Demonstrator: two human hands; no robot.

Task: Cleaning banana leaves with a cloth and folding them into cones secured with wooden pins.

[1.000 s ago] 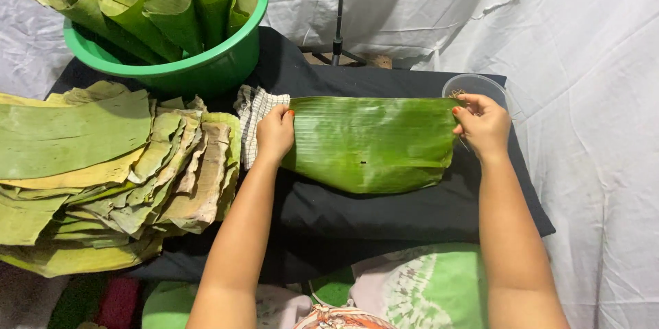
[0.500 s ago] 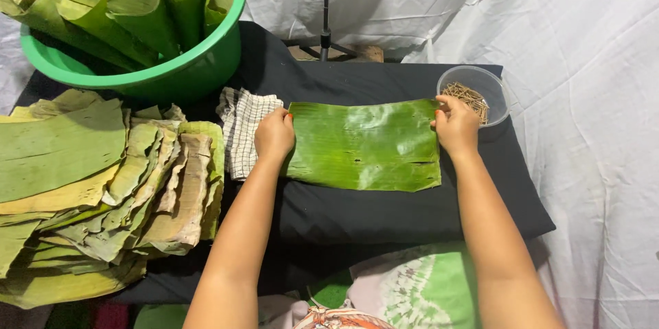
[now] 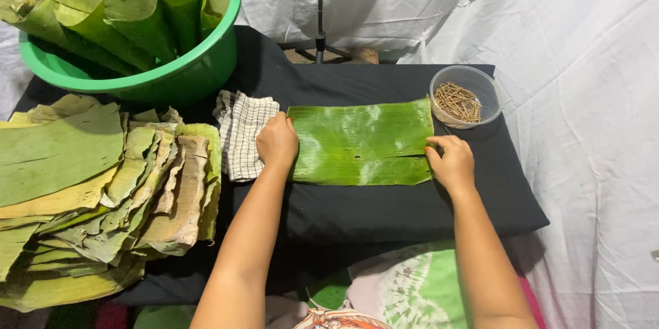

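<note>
- left hand (image 3: 277,142) presses closed on the left edge of the banana leaf (image 3: 360,142), flat on the black desk (image 3: 412,212).
- right hand (image 3: 452,162) pinches its right edge.
- bowl of sticks (image 3: 464,95) far right.

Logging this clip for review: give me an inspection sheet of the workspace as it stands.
Surface: black cloth-covered table.
Job's things: flat green banana leaf piece, glossy, split at right.
Clutter: checked cloth; stack of dull leaves; green tub of rolled leaves; clear bowl of small sticks.
Grippers: left hand on leaf's left edge; right hand at right edge.
Cables: nothing seen.
Surroundings: white sheeting; stand pole.
</note>
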